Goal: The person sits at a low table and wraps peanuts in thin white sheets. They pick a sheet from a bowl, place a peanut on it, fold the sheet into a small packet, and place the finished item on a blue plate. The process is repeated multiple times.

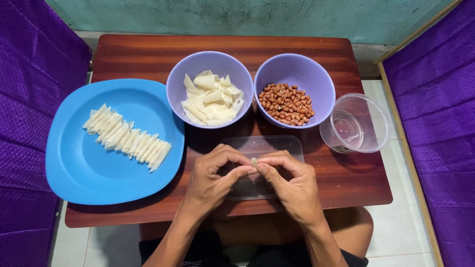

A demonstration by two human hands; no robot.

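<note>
both hands pinch one small pale wrap [254,161] between thumbs and forefingers, left hand [213,179] and right hand [292,184] meeting, other fingers curled, over a clear flat lid [277,144] on the table [346,183]. beyond stand a bowl of wrappers [210,89], a bowl of peanuts [295,90] and a clear tub [355,123]; rolled pieces line the blue plate [99,168] at left

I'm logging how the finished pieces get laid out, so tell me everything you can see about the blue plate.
The blue plate is a large, rounded-square dish that looks like smooth plastic. It lies flat on the left part of the wooden table, its left edge overhanging. A slanted row of pale folded wrappers lies across its upper half; the rest is bare. Its right rim sits close to the lilac bowl of wrappers. Neither hand touches it.
</note>
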